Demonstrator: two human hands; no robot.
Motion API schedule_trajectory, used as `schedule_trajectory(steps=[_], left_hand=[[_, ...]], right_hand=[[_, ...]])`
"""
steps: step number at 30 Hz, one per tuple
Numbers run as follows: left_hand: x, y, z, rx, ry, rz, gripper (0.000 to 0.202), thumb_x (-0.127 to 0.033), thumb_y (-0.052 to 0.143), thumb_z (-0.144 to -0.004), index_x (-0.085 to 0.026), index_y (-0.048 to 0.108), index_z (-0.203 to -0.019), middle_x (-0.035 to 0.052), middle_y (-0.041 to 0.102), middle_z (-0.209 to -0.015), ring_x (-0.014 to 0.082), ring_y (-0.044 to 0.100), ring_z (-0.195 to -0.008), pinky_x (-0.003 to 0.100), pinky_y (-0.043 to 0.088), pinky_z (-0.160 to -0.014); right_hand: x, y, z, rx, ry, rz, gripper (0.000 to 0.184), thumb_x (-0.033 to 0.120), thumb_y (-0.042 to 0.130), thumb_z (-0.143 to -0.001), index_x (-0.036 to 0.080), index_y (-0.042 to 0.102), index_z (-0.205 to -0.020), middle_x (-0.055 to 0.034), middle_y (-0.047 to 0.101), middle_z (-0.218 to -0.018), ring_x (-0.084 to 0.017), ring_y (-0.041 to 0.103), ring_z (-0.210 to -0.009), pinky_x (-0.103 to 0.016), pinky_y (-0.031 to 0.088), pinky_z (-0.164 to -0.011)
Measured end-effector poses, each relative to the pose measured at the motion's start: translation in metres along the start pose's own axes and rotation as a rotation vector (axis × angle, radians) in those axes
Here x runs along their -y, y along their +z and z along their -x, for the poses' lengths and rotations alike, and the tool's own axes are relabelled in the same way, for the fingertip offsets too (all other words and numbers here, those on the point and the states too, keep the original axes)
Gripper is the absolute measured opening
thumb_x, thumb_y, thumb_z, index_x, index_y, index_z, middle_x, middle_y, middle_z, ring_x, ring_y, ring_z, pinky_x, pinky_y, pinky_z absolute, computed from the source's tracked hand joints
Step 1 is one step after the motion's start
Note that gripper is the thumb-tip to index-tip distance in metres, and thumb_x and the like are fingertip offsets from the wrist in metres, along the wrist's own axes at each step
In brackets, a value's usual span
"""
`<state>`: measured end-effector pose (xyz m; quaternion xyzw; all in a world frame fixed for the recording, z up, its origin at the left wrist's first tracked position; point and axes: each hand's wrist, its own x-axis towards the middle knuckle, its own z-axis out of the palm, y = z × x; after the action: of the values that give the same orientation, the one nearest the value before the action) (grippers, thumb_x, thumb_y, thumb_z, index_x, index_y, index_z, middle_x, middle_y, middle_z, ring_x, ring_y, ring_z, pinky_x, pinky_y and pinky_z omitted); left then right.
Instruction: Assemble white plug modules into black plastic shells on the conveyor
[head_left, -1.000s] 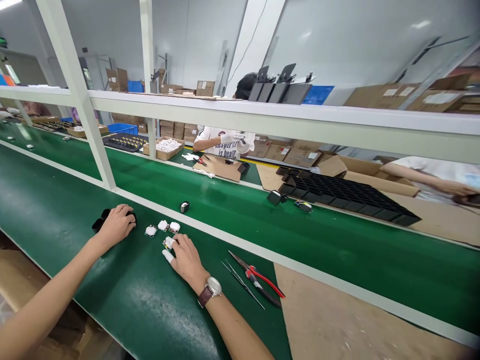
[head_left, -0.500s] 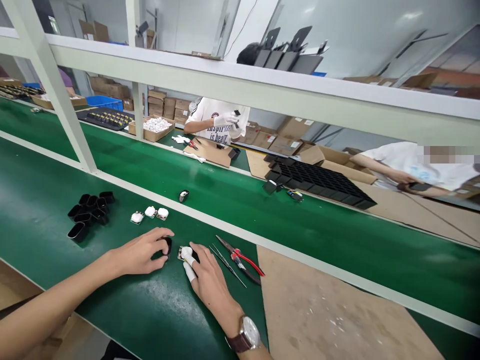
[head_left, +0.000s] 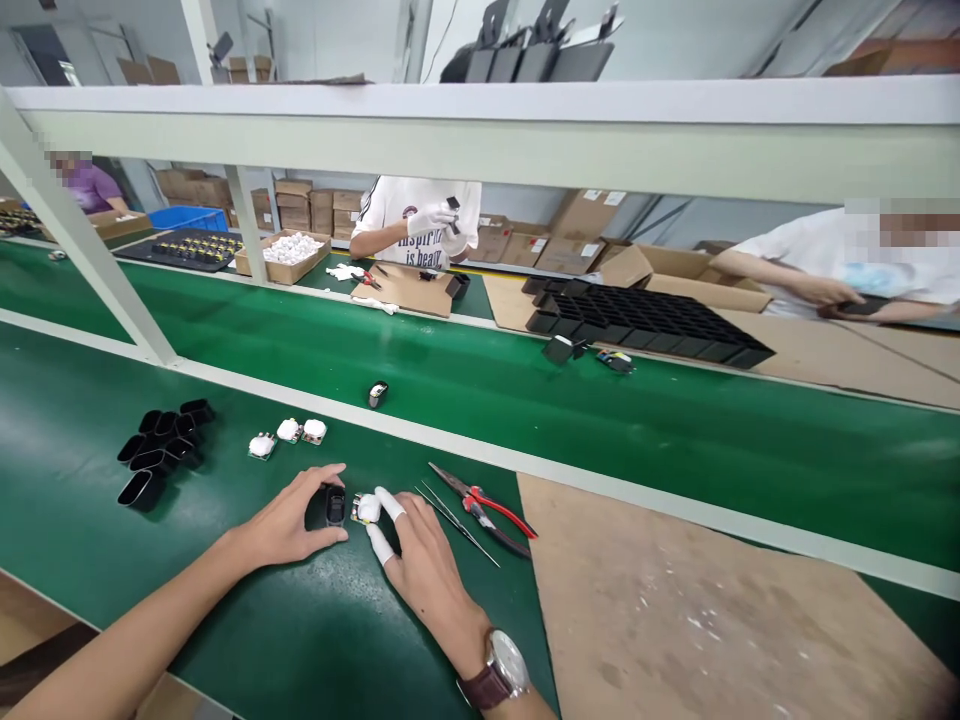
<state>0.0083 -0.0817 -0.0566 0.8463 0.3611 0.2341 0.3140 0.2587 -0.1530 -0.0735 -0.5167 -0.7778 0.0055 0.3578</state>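
My left hand [head_left: 289, 518] curls round a small black oval plastic case [head_left: 335, 506], its open end turned towards my right hand. Thumb and forefinger of my right hand [head_left: 424, 545] wear white finger cots and close on a small circuit board [head_left: 366, 508] topped with a white lump. Board and case are close together, with a narrow gap between them. Right of my right hand lie metal tweezers [head_left: 457, 524] and red-and-black long-nose pliers [head_left: 484, 507]. Farther left are several empty black cases [head_left: 161, 440] and three more white-topped boards [head_left: 289, 430].
A pale rail [head_left: 450, 455] separates my bench from the green belt [head_left: 480, 385], where a filled case [head_left: 377, 394] lies. Cardboard [head_left: 675, 610] covers the bench at right. Two co-workers [head_left: 420, 215] [head_left: 847, 265] sit opposite, near a black-cell tray [head_left: 645, 325]. A shelf beam [head_left: 480, 145] crosses above.
My view has shifted and levelled a little. The left hand has turned the black case so its opening shows, and its fingers are wider apart. My right forefinger has moved onto the board.
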Motion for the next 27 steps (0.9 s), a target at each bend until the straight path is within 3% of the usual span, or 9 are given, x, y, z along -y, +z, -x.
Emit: schedule_trajectory(steps=[6,11,13,18,21,23,27], left_hand=[[0.003,0.003,-0.001,-0.071,-0.015,-0.017,0.084,-0.042,0.079,-0.093,-0.038,0.029,-0.161,0.0057,0.068,-0.139,0.0268,0.066,-0.130,0.045,0.056,-0.110],[0.005,0.003,-0.002,-0.126,0.040,-0.177,0.069,-0.050,0.082,-0.088,-0.032,0.050,-0.147,0.0056,0.068,-0.109,0.0274,0.071,-0.103,0.043,0.061,-0.091],[0.003,0.000,-0.001,-0.098,0.018,-0.187,0.066,-0.052,0.081,-0.088,-0.032,0.053,-0.145,0.0056,0.066,-0.111,0.0263,0.071,-0.099,0.040,0.061,-0.086],[-0.006,-0.012,-0.001,0.069,-0.010,-0.029,0.093,-0.047,0.089,-0.081,-0.037,0.038,-0.159,0.0099,0.057,-0.146,0.0227,0.070,-0.099,0.037,0.062,-0.087],[-0.009,-0.013,-0.002,0.094,-0.027,0.019,0.066,-0.040,0.083,-0.089,-0.034,0.053,-0.147,0.0061,0.069,-0.128,0.0208,0.069,-0.090,0.035,0.061,-0.081],[-0.010,-0.010,-0.004,0.054,0.016,0.009,0.053,-0.039,0.082,-0.090,-0.031,0.060,-0.137,0.0057,0.072,-0.119,0.0234,0.069,-0.095,0.038,0.061,-0.085],[-0.011,-0.001,-0.005,-0.051,0.191,-0.006,0.056,-0.033,0.080,-0.092,-0.030,0.057,-0.143,0.0108,0.069,-0.127,0.0298,0.065,-0.118,0.049,0.057,-0.103]], right_hand=[[0.010,-0.010,-0.003,-0.134,-0.002,-0.061,0.040,0.014,0.055,-0.102,0.022,0.050,-0.140,-0.0110,0.066,-0.114,-0.027,0.063,-0.107,-0.048,0.059,-0.091],[0.007,-0.019,0.000,-0.056,-0.001,0.026,0.031,0.016,0.054,-0.102,0.020,0.058,-0.132,-0.0116,0.069,-0.111,-0.028,0.065,-0.102,-0.047,0.060,-0.087],[0.001,-0.021,0.002,-0.007,0.014,0.041,0.030,0.018,0.054,-0.102,0.020,0.060,-0.131,-0.0118,0.070,-0.113,-0.029,0.066,-0.103,-0.048,0.060,-0.089],[-0.009,-0.020,0.007,0.065,0.027,0.045,0.039,0.021,0.059,-0.101,0.019,0.055,-0.139,-0.0147,0.067,-0.127,-0.033,0.063,-0.118,-0.054,0.060,-0.095],[-0.008,-0.018,0.005,0.024,0.024,0.014,0.039,0.016,0.057,-0.100,0.020,0.056,-0.138,-0.0122,0.070,-0.117,-0.031,0.067,-0.109,-0.051,0.062,-0.091],[-0.002,-0.020,0.001,-0.061,0.025,-0.047,0.041,0.015,0.057,-0.099,0.022,0.055,-0.139,-0.0110,0.070,-0.114,-0.028,0.068,-0.107,-0.050,0.061,-0.093],[0.017,-0.029,-0.006,-0.187,-0.024,-0.167,0.051,0.010,0.060,-0.096,0.026,0.051,-0.144,-0.0106,0.070,-0.117,-0.027,0.068,-0.110,-0.050,0.061,-0.095]])
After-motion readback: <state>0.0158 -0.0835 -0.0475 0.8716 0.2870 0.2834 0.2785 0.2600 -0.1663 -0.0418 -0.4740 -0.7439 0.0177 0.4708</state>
